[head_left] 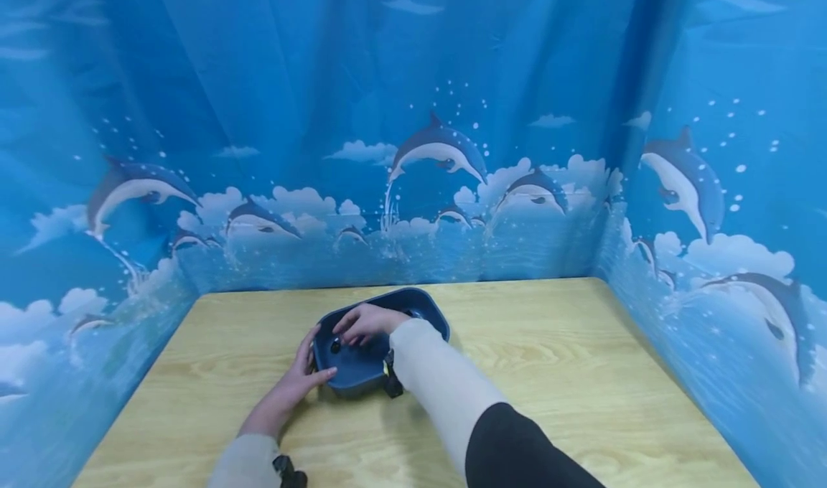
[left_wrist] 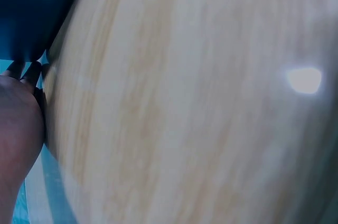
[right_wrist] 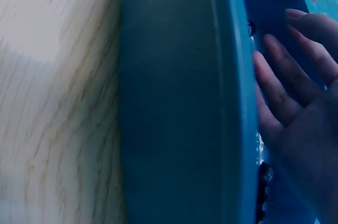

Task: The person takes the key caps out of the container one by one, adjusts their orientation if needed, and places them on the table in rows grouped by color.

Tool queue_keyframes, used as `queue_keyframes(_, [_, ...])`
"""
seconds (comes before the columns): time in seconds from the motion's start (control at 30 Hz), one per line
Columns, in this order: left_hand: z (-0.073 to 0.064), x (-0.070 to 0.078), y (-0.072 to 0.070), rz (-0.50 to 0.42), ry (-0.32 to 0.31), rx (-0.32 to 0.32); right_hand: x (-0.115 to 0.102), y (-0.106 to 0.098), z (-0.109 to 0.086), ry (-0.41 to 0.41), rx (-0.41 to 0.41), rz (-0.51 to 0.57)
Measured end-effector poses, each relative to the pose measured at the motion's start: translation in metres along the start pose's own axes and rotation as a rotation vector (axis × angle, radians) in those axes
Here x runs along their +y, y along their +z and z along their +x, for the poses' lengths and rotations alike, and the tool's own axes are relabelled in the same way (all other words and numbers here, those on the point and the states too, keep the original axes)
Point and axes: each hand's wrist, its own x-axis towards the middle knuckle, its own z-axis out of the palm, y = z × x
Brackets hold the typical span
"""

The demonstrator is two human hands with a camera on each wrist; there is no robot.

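Note:
A dark blue rectangular basin [head_left: 354, 373] with rounded corners stands at an angle on the wooden table. My left hand [head_left: 298, 379] holds its left end, thumb over the near rim and fingers along the outer wall. In the left wrist view, the fingers of that left hand [left_wrist: 21, 108] are partly hidden at the basin wall [left_wrist: 39, 7]. My right hand [head_left: 368, 323] reaches down inside, its fingers loosely bent and spread. Just by its fingertips lies a small dark, shiny object [head_left: 335, 344]. The right wrist view shows a black, bumpy-edged item [right_wrist: 264, 187] under the palm, mostly hidden by the basin wall.
The light wooden table [head_left: 549, 373] extends around the basin. Blue dolphin-print curtains [head_left: 310, 115] enclose it at the back and both sides. Black wrist straps [head_left: 392, 377] sit over the pale sleeves.

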Motion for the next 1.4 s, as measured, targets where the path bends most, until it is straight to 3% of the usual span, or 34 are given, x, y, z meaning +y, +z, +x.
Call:
queue_keyframes(0.33, [0.0, -0.001, 0.001, 0.003, 0.003, 0.025, -0.001, 0.014, 0.008, 0.039, -0.063, 0.002])
queue_keyframes(0.53, [0.001, -0.001, 0.002, 0.007, -0.029, 0.035, -0.004, 0.014, 0.008, 0.076, -0.075, -0.068])
queue_keyframes(0.83, [-0.002, 0.0, 0.001, 0.02, -0.034, 0.031, 0.004, 0.006, 0.011, 0.057, -0.077, -0.184])
queue_keyframes(1.07, [-0.003, 0.004, 0.003, 0.03, -0.04, 0.03, 0.008, -0.008, -0.001, 0.023, -0.057, -0.141])
queue_keyframes(1.4, [-0.005, 0.004, 0.002, 0.012, -0.034, 0.008, 0.008, -0.028, -0.019, 0.056, -0.035, -0.045])
